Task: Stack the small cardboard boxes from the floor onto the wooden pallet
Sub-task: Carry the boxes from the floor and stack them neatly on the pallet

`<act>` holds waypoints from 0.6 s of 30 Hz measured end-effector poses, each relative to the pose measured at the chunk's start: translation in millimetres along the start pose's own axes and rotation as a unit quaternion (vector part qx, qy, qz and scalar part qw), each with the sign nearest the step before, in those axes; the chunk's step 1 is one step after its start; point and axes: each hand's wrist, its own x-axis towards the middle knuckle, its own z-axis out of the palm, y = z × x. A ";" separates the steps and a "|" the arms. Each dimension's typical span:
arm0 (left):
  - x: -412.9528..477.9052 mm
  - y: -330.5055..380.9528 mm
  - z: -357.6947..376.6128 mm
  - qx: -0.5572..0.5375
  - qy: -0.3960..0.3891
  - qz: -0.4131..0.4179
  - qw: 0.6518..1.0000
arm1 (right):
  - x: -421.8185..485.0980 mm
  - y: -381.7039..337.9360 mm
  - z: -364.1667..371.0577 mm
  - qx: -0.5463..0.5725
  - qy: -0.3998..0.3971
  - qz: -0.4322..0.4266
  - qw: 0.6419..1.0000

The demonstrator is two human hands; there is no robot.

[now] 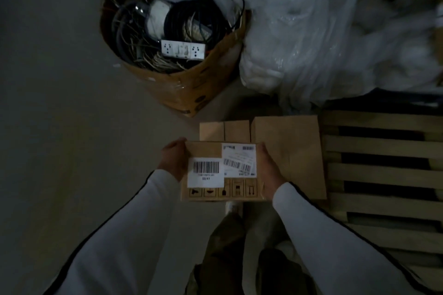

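"Sleeves nearest the lens first. What do you have?"

"I have a left sleeve (115, 235) and a right sleeve (323, 235), both white. They reach forward from the bottom corners and draw together. Dark trousers (223, 246) show between them."

"And the hands?"

"The left hand (173, 160) clasps the left end of a small cardboard box (203, 151), with its fingers curled round the far left corner. The right hand (268, 170) lies along the right end, fingers wrapped over that edge up to the far corner. I cannot tell how the fingertips sit underneath."

"Where is the box?"

"It is held level between both hands, above the floor (60, 103). Its top face is toward me and carries a barcode label (206, 172) and a row of printed handling symbols. Just behind it, two more small boxes (212, 130) stand side by side. A larger flat box (290, 151) lies right of them, against the left edge of the wooden pallet (383, 146). I cannot tell whether it rests on the slats."

"Anything else?"

"Further off there is an open carton (191, 88) full of cables, with a white power strip (183, 49) on top. Clear plastic bags (335, 31) are heaped beyond the pallet."
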 end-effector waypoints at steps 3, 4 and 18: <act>-10.4 -7.3 -1.0 0.022 -0.013 -0.036 0.999 | -14.1 15.4 -1.7 -0.006 -0.005 0.005 1.000; -20.0 -3.0 -1.5 0.036 -0.027 -0.047 0.998 | -19.4 15.4 -2.6 -0.012 -0.008 0.000 1.000; -182.3 65.5 -18.0 0.010 -0.131 0.060 0.989 | -169.1 -67.6 -30.3 -0.054 -0.064 -0.161 0.983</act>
